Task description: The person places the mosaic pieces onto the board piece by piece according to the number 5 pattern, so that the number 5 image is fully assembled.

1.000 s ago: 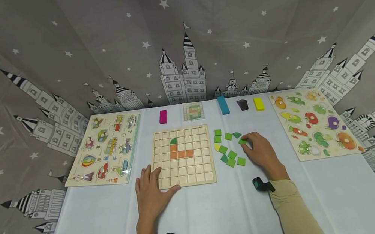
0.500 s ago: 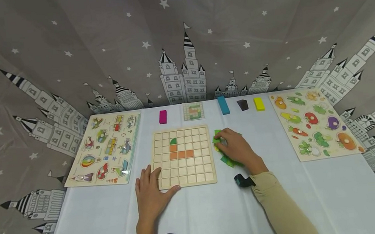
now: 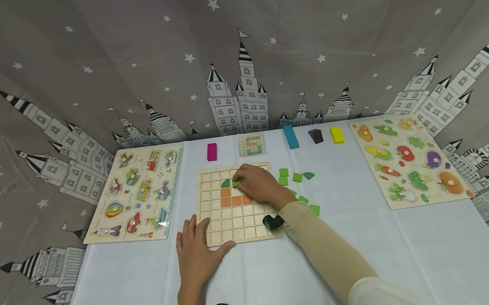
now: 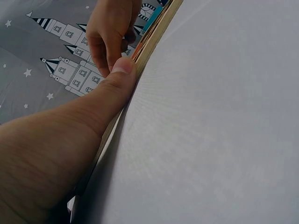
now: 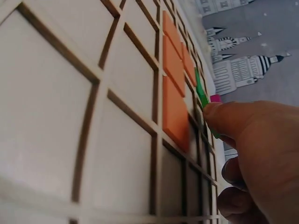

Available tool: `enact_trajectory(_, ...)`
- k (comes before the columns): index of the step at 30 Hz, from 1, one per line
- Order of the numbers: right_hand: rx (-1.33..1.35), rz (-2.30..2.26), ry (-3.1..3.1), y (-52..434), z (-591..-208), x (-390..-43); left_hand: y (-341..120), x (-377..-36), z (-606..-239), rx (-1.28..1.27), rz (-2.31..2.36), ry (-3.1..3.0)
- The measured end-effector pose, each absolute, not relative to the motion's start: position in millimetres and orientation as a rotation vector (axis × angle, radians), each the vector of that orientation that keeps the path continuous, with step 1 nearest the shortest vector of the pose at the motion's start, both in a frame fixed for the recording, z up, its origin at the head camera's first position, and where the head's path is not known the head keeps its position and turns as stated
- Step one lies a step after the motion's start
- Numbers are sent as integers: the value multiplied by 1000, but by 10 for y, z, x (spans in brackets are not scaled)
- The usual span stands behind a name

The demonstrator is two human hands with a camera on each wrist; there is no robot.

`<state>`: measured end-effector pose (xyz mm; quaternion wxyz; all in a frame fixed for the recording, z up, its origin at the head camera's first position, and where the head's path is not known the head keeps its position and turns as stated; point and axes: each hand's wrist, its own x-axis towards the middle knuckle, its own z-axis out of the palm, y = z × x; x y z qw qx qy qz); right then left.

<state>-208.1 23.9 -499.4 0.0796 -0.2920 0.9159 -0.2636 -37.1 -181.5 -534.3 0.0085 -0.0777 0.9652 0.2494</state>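
The right hand (image 3: 258,185) has come across from the loose green tiles (image 3: 296,178) on the cloth and is now lying over the grid board (image 3: 216,224), fingertips at the cell just right of the green quarter-round piece (image 3: 226,183). It is pinching a green tile (image 3: 237,182) between thumb and fingers; in the right wrist view the tile (image 5: 202,93) is standing on edge above the row of orange tiles (image 5: 175,112), tilted rather than flat. Whether its lower edge is already touching the board is hard to tell from that angle.

The left hand (image 3: 198,250) is pressing flat on the board's near left corner, fingers spread and straight, thumb along the front edge (image 4: 119,79), holding nothing but steadying the board.

Seating the tile well seems to be a matter of squaring it to the cell walls, lowering one edge first, then letting it drop level without nudging the orange tiles beside it. The left hand's pressure is probably helping by keeping the board from sliding on the cloth.

The remaining green tiles are lying near the board's right edge, apart from it.
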Motion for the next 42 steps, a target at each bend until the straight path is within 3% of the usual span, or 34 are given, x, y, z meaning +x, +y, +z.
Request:
enact_trajectory(24,-754,-800,2785,127,-5071,-2130,-1825,-352,-5295,-236,799,3010)
enact_trajectory(42,-759,-624,2910,355,-5016,-2071,-1816,-348,-5301,-241,803,3009)
